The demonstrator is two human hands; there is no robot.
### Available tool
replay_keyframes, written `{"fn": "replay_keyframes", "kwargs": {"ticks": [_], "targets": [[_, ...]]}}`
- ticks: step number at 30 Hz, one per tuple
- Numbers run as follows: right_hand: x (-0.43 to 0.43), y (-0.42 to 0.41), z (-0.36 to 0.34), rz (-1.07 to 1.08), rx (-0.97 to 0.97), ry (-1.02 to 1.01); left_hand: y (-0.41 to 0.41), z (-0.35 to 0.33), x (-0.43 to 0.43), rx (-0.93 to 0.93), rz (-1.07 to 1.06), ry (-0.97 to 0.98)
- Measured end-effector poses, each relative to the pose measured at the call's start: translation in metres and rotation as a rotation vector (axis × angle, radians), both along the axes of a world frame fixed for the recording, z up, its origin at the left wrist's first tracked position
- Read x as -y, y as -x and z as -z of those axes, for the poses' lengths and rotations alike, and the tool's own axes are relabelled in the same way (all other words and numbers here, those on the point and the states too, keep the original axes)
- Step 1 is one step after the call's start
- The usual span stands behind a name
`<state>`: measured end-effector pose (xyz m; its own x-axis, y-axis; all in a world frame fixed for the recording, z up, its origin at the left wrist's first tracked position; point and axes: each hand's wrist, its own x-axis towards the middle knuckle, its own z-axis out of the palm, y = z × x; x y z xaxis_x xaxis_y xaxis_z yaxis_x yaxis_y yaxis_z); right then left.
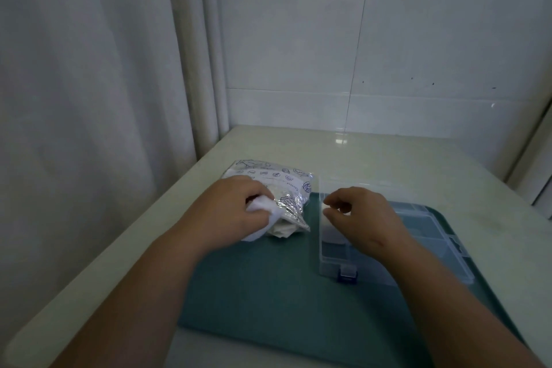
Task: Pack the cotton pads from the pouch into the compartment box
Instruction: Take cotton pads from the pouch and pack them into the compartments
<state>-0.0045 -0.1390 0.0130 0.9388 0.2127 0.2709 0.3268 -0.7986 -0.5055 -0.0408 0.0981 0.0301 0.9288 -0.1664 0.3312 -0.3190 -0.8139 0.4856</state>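
A crinkled clear pouch [283, 188] with dark printed drawings lies at the far left corner of the teal mat. White cotton pads [263, 212] bulge from its near end. My left hand [233, 209] is closed around those pads at the pouch mouth. The clear compartment box [424, 236] lies open on the mat to the right, its lid [331, 233] standing along the left side. My right hand [358, 212] hovers over the lid's upper edge, thumb and forefinger pinched on a thin white pad.
A teal mat [268, 293] covers the near part of a pale table [343, 149]. A curtain [89, 98] hangs at the left and a tiled wall [388, 54] rises behind. The box has a blue latch [346, 276] on its near side.
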Motion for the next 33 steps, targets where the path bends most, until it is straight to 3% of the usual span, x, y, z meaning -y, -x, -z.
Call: {"fn": "replay_keyframes", "kwargs": {"ticks": [8, 12, 15, 22, 25, 29, 31, 33], "targets": [[0.015, -0.011, -0.001, 0.056, -0.039, -0.216, -0.025, -0.002, 0.040, -0.007, -0.040, 0.499], [0.020, -0.009, -0.008, -0.006, -0.164, -0.587, -0.042, 0.003, 0.061, -0.162, -0.057, 0.730], [0.023, -0.009, -0.008, -0.039, -0.219, -0.550, -0.050, 0.011, 0.072, -0.258, -0.060, 0.842], [0.018, -0.012, -0.003, 0.039, -0.061, -0.357, -0.046, 0.023, 0.079, -0.396, 0.085, 0.945], [0.019, -0.013, -0.003, 0.064, -0.052, -0.432, -0.042, 0.023, 0.082, -0.427, 0.127, 0.904], [0.024, -0.012, -0.011, 0.106, -0.037, -0.638, -0.041, 0.022, 0.083, -0.330, 0.065, 0.907], [0.028, -0.009, -0.018, 0.041, -0.078, -0.743, -0.041, 0.023, 0.081, -0.293, 0.068, 0.909], [0.030, -0.005, -0.021, -0.036, -0.107, -0.723, -0.041, 0.024, 0.079, -0.270, 0.066, 0.913]]}}
